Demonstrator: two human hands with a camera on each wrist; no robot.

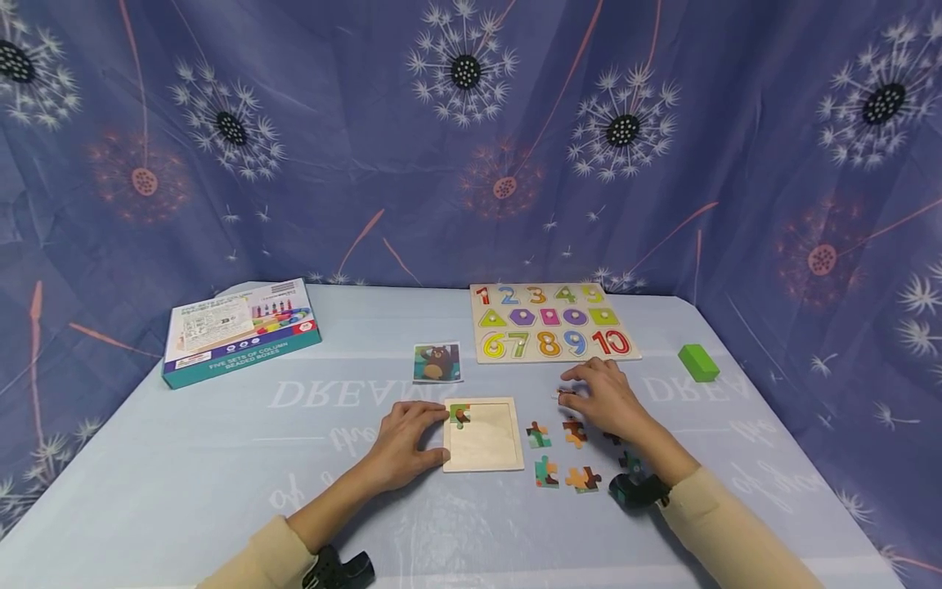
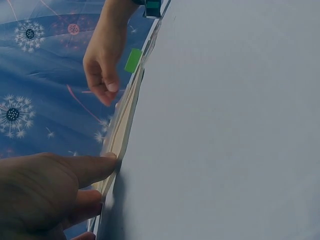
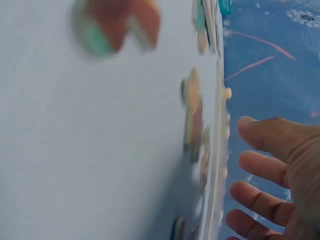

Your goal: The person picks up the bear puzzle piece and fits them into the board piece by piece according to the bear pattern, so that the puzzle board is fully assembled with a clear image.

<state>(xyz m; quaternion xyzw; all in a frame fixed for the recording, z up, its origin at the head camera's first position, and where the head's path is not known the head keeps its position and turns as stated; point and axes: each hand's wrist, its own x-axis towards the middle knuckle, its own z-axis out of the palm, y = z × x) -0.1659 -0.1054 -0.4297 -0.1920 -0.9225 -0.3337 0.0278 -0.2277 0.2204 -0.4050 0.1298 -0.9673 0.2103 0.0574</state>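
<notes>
My left hand (image 1: 403, 442) rests at the left edge of a square wooden puzzle tray (image 1: 482, 468), its index fingertip near the upper corner and its thumb near the lower one. One puzzle piece (image 1: 459, 415) in green and brown sits in the tray's upper left corner. To the right, my right hand (image 1: 607, 398) hovers with thumb and fingers spread around a small puzzle piece (image 1: 562, 394), partly covered by the thumb. The right wrist view shows its fingers (image 3: 260, 165) apart. Several loose pieces lie between tray and right wrist, among them an orange-brown piece (image 1: 584, 478).
Behind the tray lies a bear picture card (image 1: 437, 362). A wooden number board (image 1: 555, 323) is at the back, a boxed set (image 1: 239, 331) at back left, and a green block (image 1: 698, 362) at far right. A patterned curtain (image 1: 368, 164) hangs behind the table.
</notes>
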